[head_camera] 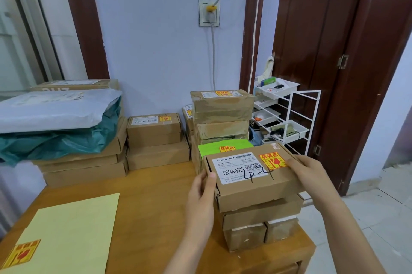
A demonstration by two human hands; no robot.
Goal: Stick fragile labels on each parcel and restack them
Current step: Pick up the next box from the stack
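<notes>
Parcel [252,175], a stiff and probably light cardboard box already bearing its fragile label [272,161], sits atop the near stack [258,222] on the table [156,195], the left hand [201,189] and right hand [308,171] clasping its short ends, the sensible hold.

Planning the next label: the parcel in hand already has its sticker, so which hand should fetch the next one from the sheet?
Probably left: the left hand is nearer the yellow sheet.
</notes>
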